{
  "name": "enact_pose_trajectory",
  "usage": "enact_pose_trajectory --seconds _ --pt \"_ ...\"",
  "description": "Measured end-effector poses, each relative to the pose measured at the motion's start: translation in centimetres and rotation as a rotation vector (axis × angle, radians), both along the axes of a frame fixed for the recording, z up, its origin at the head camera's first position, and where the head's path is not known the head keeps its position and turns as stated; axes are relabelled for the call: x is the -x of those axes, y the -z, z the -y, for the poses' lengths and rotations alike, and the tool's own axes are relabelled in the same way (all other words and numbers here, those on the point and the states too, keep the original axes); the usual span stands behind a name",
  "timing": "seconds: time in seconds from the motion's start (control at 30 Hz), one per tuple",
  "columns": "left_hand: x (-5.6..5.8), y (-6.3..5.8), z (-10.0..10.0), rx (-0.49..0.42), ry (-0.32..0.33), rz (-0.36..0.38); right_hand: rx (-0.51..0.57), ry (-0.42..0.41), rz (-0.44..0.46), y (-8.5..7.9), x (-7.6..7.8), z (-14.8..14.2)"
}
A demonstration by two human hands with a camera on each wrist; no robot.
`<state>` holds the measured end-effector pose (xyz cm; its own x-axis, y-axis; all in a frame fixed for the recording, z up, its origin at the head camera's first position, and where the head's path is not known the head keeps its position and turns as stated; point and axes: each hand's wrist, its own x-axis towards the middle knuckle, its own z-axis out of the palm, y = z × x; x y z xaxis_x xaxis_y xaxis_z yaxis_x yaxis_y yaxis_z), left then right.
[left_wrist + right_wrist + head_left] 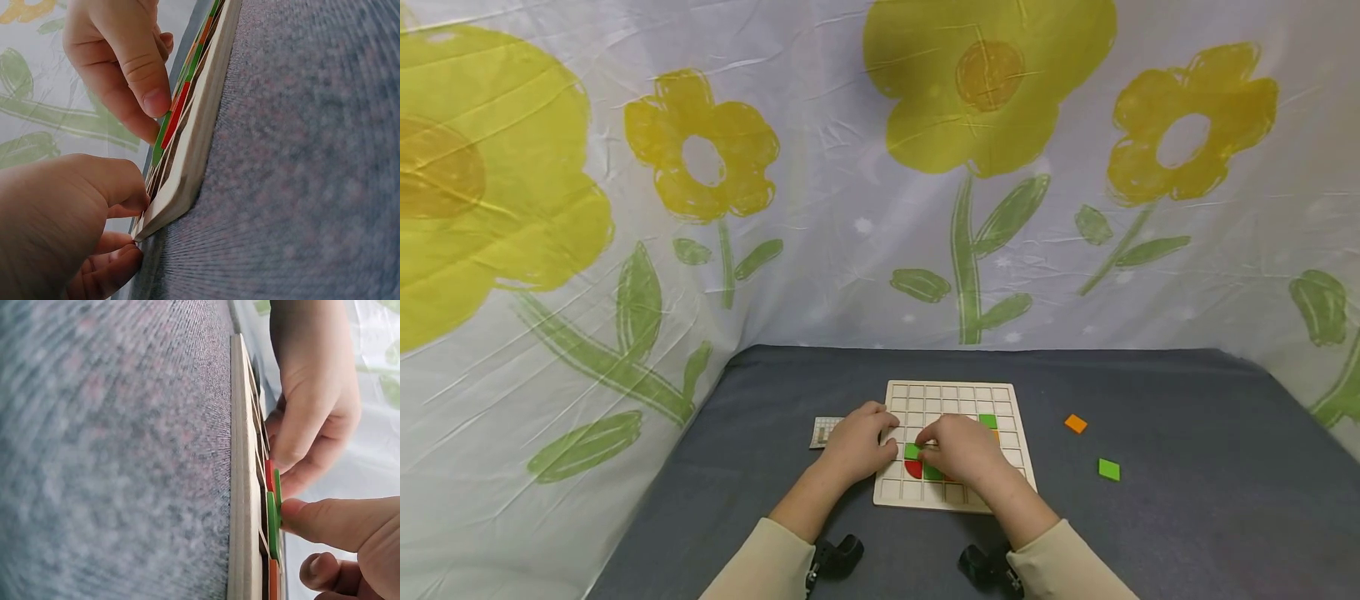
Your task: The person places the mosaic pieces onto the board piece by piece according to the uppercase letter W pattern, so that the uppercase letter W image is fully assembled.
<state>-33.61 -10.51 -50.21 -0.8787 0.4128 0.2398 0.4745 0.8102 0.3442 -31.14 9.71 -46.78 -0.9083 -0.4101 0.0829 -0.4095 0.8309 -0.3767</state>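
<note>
A pale wooden grid board (pixel 910 493) lies on the table, with coloured pieces set in its squares. My right hand (pixel 964 450) reaches over it and pinches a green square tile (pixel 913 452) between thumb and forefinger, low over the grid. Just in front of that tile are a red rounded piece (pixel 913 470) and another green tile (pixel 932 472); part of the pieces is hidden beneath the hand. At the board's left edge, my left hand (pixel 856 446) grips the rim, its thumb (pixel 128 187) on the upper side and fingers curled by the edge.
A small card with a printed grid (pixel 824 431) lies left of the board, partly behind my left hand. Loose on the right are an orange tile (pixel 1076 423) and a green tile (pixel 1108 470). A flowered curtain (pixel 850 250) hangs behind the dark tablecloth (pixel 1187 517).
</note>
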Motion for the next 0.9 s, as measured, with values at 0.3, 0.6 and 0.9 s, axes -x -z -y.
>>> enact_pose_trajectory --seconds 0.3,0.6,0.9 --pt "-0.1 -0.1 -0.1 0.005 -0.001 -0.012 -0.017 -0.032 -0.028 0.2 -0.1 0.0" --pt "-0.2 -0.1 0.0 -0.004 -0.002 -0.005 -0.084 -0.043 -0.135 0.2 -0.2 0.1" --pt "-0.1 -0.1 -0.1 -0.001 -0.007 0.003 0.043 0.015 -0.021 -1.3 0.4 -1.9"
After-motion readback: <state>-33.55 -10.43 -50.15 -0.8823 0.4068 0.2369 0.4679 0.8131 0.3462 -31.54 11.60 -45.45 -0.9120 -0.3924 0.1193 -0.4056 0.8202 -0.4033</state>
